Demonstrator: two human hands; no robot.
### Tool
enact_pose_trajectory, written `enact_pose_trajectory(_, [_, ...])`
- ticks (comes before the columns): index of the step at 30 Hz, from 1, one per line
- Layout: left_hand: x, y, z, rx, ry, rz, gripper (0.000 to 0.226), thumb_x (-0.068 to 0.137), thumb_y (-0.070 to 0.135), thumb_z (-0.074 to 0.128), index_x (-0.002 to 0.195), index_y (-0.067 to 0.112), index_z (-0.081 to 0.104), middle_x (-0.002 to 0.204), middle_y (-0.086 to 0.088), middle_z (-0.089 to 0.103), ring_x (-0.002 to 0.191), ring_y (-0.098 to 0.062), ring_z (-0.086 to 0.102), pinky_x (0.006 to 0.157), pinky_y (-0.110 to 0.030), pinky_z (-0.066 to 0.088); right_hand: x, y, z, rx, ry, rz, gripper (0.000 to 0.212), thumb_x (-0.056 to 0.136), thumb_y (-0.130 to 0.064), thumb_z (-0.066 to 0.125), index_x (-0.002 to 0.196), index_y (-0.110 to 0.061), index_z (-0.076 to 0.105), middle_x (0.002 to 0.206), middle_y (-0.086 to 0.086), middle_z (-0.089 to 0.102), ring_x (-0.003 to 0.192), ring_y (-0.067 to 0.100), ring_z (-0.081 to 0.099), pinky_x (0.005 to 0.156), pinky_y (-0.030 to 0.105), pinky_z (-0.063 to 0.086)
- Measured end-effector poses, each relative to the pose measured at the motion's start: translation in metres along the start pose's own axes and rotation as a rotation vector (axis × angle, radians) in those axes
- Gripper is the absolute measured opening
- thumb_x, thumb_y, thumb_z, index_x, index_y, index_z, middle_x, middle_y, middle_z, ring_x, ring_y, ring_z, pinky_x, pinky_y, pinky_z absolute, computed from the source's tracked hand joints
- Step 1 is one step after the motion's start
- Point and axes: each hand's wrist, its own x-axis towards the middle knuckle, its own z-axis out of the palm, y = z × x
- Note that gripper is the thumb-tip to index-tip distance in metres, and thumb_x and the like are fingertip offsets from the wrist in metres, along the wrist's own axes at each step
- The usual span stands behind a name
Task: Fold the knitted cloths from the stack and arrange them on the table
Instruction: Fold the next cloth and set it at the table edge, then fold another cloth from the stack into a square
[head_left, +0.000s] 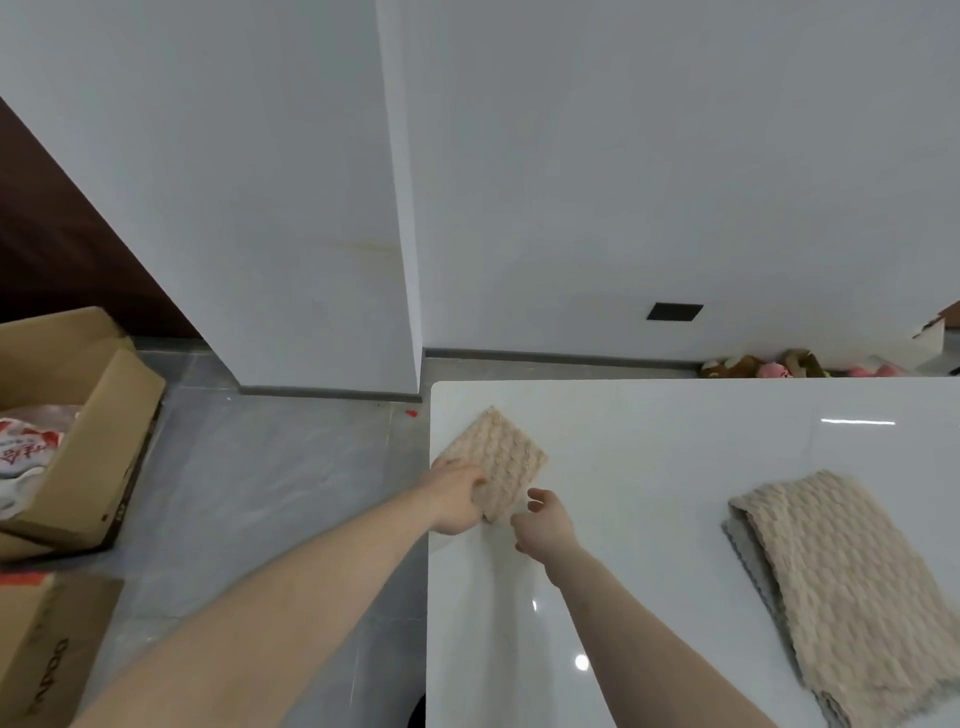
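Both hands meet at the near edge of the folded cloth (498, 457): the left hand (457, 499) grips it with curled fingers, while the right hand (545, 525) hovers just beside it, fingers loose and holding nothing. Placing a finished fold seems the step in hand; next likely comes release and a reach toward the stack (852, 587), well right of it on the white worktop (649, 441). Beige and bumpy-knit, the small square sits near the worktop's far left corner.

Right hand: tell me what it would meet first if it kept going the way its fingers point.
Probably the folded beige cloth: the right hand points up-left at its near edge, beside the left hand gripping it.
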Motion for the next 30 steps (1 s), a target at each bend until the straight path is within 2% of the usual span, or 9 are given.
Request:
enact_pose_trajectory(5, [-0.052, 0.021, 0.016, -0.102, 0.008, 0.06, 0.059, 0.09, 0.022, 0.054, 0.148, 0.024, 0.045, 0.153, 0.005, 0.039, 0.143, -0.025, 0.031, 0.116, -0.038, 0.033, -0.058, 0.01, -0.027, 0.027, -0.026, -0.097, 0.054, 0.088, -0.007, 0.05, 0.14, -0.021, 0.051, 0.139, -0.003, 0.052, 0.106, 0.021, 0.067, 0.095, 0.043, 0.058])
enact_pose_trajectory(9, [-0.104, 0.043, 0.034, -0.202, 0.086, 0.124, 0.056, 0.093, 0.024, 0.053, 0.148, 0.029, 0.045, 0.161, 0.011, 0.029, 0.149, -0.018, 0.022, 0.121, -0.034, 0.024, -0.123, 0.029, -0.064, 0.07, 0.006, -0.176, 0.044, 0.092, -0.009, 0.052, 0.132, -0.026, 0.056, 0.132, -0.013, 0.054, 0.098, 0.017, 0.072, 0.09, 0.039, 0.06])
enact_pose_trajectory(12, [-0.131, 0.065, 0.055, -0.224, 0.134, 0.142, 0.054, 0.093, 0.025, 0.056, 0.145, 0.035, 0.047, 0.161, 0.012, 0.029, 0.149, -0.016, 0.023, 0.118, -0.029, 0.022, -0.164, 0.052, -0.099, 0.121, 0.036, -0.192, 0.039, 0.092, -0.012, 0.054, 0.127, -0.029, 0.058, 0.129, -0.019, 0.057, 0.096, 0.018, 0.072, 0.086, 0.039, 0.06])
enact_pose_trajectory(15, [-0.146, 0.098, 0.073, -0.258, 0.186, 0.191, 0.051, 0.094, 0.024, 0.057, 0.141, 0.039, 0.048, 0.159, 0.016, 0.031, 0.146, -0.011, 0.025, 0.113, -0.022, 0.023, -0.187, 0.078, -0.138, 0.137, 0.077, -0.217, 0.036, 0.093, -0.015, 0.055, 0.125, -0.031, 0.059, 0.125, -0.023, 0.058, 0.095, 0.012, 0.071, 0.084, 0.034, 0.06])
enact_pose_trajectory(20, [-0.154, 0.178, 0.098, -0.269, 0.218, 0.242, 0.051, 0.094, 0.025, 0.057, 0.142, 0.039, 0.048, 0.158, 0.017, 0.031, 0.146, -0.009, 0.025, 0.115, -0.022, 0.023, -0.205, 0.126, -0.211, 0.134, 0.123, -0.289, 0.035, 0.094, -0.019, 0.056, 0.123, -0.039, 0.058, 0.117, -0.029, 0.061, 0.091, 0.01, 0.07, 0.084, 0.028, 0.06])
enact_pose_trajectory(23, [-0.16, 0.231, 0.117, -0.262, 0.249, 0.231, 0.05, 0.093, 0.025, 0.058, 0.141, 0.038, 0.049, 0.158, 0.015, 0.032, 0.145, -0.012, 0.028, 0.115, -0.022, 0.023, -0.214, 0.156, -0.259, 0.098, 0.126, -0.313, 0.035, 0.094, -0.019, 0.057, 0.119, -0.043, 0.058, 0.097, -0.021, 0.066, 0.081, 0.017, 0.069, 0.082, 0.029, 0.059])
enact_pose_trajectory(25, [-0.167, 0.264, 0.131, -0.262, 0.253, 0.231, 0.05, 0.093, 0.026, 0.058, 0.141, 0.038, 0.05, 0.159, 0.014, 0.032, 0.145, -0.013, 0.029, 0.114, -0.022, 0.023, -0.221, 0.174, -0.287, 0.065, 0.132, -0.323, 0.035, 0.093, -0.02, 0.058, 0.119, -0.044, 0.058, 0.09, -0.013, 0.066, 0.075, 0.011, 0.066, 0.076, 0.025, 0.058])
enact_pose_trajectory(27, [-0.176, 0.292, 0.141, -0.275, 0.264, 0.23, 0.05, 0.093, 0.027, 0.057, 0.141, 0.038, 0.05, 0.159, 0.014, 0.031, 0.145, -0.012, 0.028, 0.114, -0.021, 0.022, -0.227, 0.188, -0.313, 0.063, 0.145, -0.33, 0.036, 0.093, -0.022, 0.059, 0.12, -0.045, 0.058, 0.097, -0.004, 0.069, 0.078, 0.01, 0.067, 0.075, 0.026, 0.058])
enact_pose_trajectory(30, [-0.188, 0.325, 0.151, -0.267, 0.255, 0.243, 0.05, 0.093, 0.029, 0.056, 0.141, 0.04, 0.049, 0.159, 0.015, 0.03, 0.146, -0.012, 0.027, 0.117, -0.025, 0.024, -0.239, 0.2, -0.344, 0.069, 0.158, -0.35, 0.036, 0.093, -0.023, 0.059, 0.124, -0.043, 0.058, 0.115, -0.021, 0.065, 0.091, 0.006, 0.068, 0.077, 0.022, 0.053])
